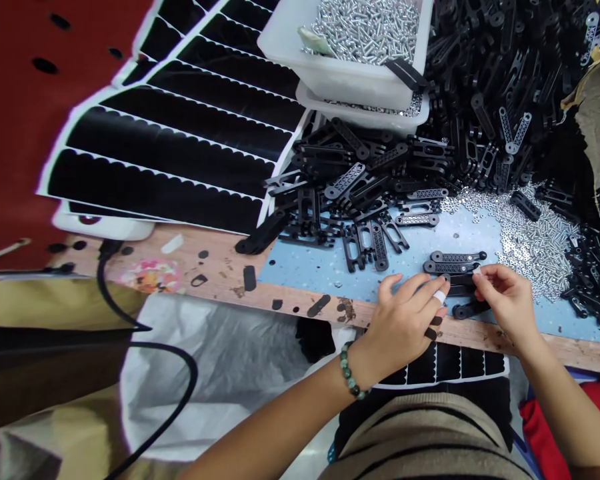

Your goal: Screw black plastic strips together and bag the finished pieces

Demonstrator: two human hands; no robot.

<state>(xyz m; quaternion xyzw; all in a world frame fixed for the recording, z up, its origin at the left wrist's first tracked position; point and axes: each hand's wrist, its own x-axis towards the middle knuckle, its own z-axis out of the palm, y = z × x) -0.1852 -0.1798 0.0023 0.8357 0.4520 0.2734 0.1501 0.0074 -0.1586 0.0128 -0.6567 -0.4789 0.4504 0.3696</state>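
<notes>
My left hand, with a bead bracelet on the wrist and white tape on one finger, rests fingers spread at the table's front edge, over a black plastic bar. My right hand pinches something small at its fingertips, right by the end of that bar; what it pinches is too small to tell. Two more black perforated bars lie side by side just beyond my fingers on the blue mat. Another black piece lies under my right hand.
A large heap of black plastic bars fills the back right. Loose silver screws are spread at the right. Stacked white bins of screws stand at the back. Sheets of black scalloped stickers lie left. A black cable hangs off the front.
</notes>
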